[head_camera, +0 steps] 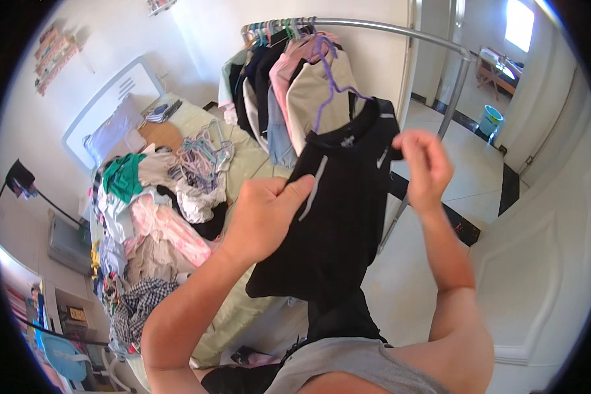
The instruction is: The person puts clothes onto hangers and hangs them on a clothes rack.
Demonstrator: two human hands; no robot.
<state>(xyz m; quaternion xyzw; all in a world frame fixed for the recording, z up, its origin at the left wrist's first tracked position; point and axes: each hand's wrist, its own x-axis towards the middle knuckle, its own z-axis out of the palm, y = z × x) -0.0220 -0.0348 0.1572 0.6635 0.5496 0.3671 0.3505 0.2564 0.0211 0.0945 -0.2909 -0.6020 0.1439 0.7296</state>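
Observation:
A black Nike T-shirt (342,197) hangs in front of me on a purple hanger (331,83), whose arms go into the neck opening. The hanger reaches up to the rail, but I cannot tell whether it is hooked there. My left hand (271,212) grips the shirt near its left shoulder, thumb on top beside a grey stripe. At the opposite shoulder, my right hand (426,167) pinches the edge of the short sleeve between thumb and fingers. The lower part of the shirt falls in front of my dark trousers.
A metal clothes rail (389,24) carries several hung garments (320,88) behind the shirt. On the bed (246,162) at left lie piled clothes (152,221) and a heap of loose hangers (202,157). A white door (532,285) stands close on the right; a blue bucket (490,120) is beyond.

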